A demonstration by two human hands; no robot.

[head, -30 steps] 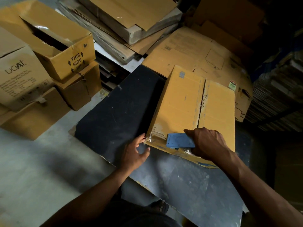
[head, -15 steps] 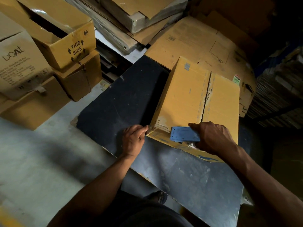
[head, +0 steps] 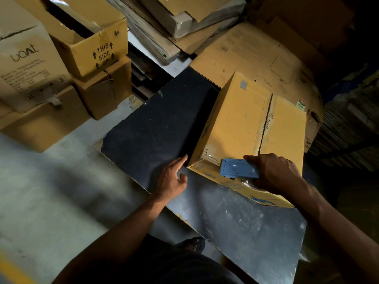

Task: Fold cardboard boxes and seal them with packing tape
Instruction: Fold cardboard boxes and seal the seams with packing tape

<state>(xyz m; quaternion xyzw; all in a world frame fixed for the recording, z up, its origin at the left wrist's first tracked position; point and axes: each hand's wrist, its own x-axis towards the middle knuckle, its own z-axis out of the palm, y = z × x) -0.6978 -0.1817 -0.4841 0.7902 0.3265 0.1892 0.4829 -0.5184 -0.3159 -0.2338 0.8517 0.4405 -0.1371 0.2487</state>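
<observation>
Centre-right of the frame: cardboard box [head: 242, 121] sits on a dark board [head: 155, 128] laid on the grey floor [head: 51, 193]. Top flaps are folded down and meet along a seam [head: 265, 121] running from the near edge toward the far edge. Can't tell whether tape already covers the seam.

Right hand [head: 274, 173] has its fingers curled around a blue tape dispenser [head: 238, 168], which rests on the box's near top edge, just left of the seam's near end. A glint of clear tape shows under the dispenser, too small to read further.

Left hand [head: 173, 177] is spread and relaxed, holding nothing. Index fingertip is right at the box's near-left corner; contact can't be confirmed. Palm hovers over the dark board.

Upper left of the frame: stack of other boxes, one printed "THIS SIDE UP" [head: 96, 52] with its top open, one pale box marked "boAt" [head: 26, 60] at the left edge.

Top centre: pile of flattened cartons [head: 184, 19]. One large flattened sheet [head: 256, 52] lies behind the box, touching its far side.

Bottom centre: a sandalled foot [head: 193, 243] at the board's near edge.
</observation>
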